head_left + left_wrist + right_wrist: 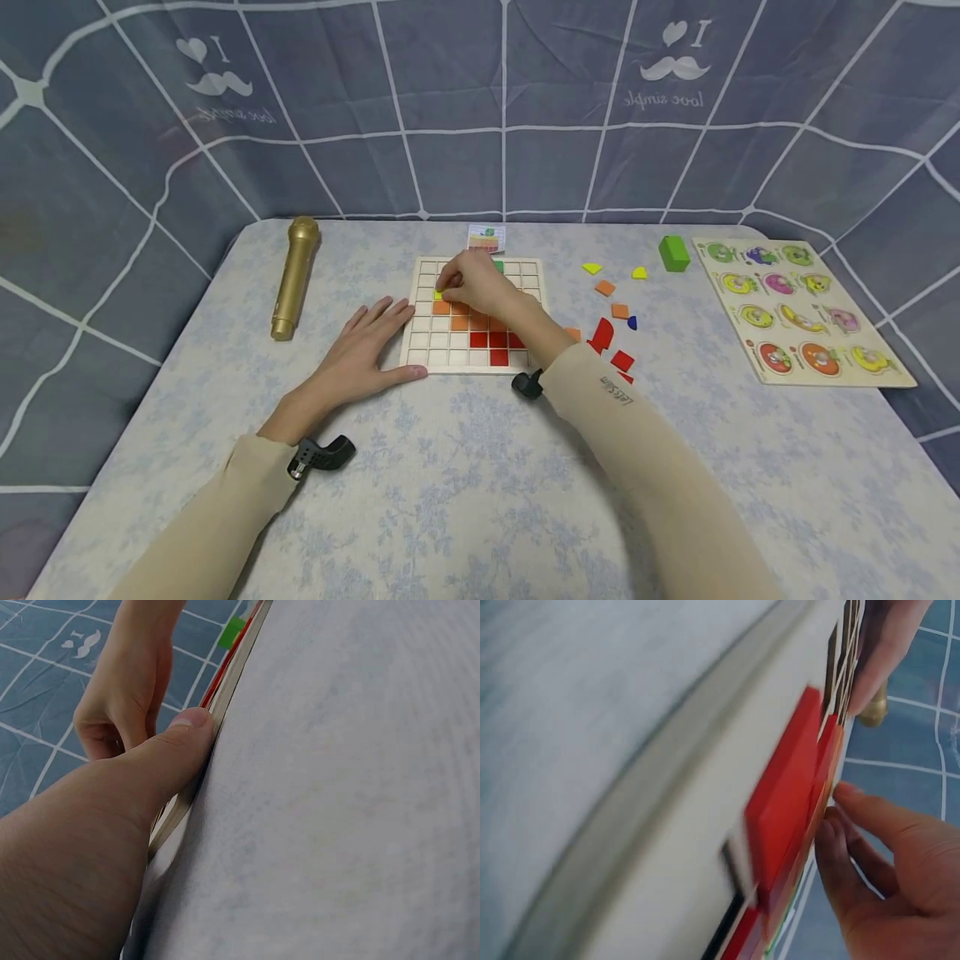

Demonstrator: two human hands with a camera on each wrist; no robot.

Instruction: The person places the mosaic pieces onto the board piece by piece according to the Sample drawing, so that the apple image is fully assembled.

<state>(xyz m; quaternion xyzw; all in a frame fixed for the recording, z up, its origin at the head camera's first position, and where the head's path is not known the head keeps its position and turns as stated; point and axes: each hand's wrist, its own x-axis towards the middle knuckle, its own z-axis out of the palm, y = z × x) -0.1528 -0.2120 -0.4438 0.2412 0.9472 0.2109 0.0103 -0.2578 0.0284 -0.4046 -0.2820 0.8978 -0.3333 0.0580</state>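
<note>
- Left hand spread, touching grid board left side
- Right hand pinching yellow piece over grid board
- Loose coloured pieces right of it
- Green block, fruit puzzle board further right
- Gold microphone, left

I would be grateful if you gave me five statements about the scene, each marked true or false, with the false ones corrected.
1. The left hand touches the grid board. True.
2. The right hand lies flat beside the grid board. False: it is over the board, pinching a yellow piece.
3. The gold microphone-shaped object lies to the left of the grid board. True.
4. The green block stands on the grid board. False: it is off to the right, near the fruit picture board.
5. A small dark blue piece lies to the right of the grid board. True.
</note>
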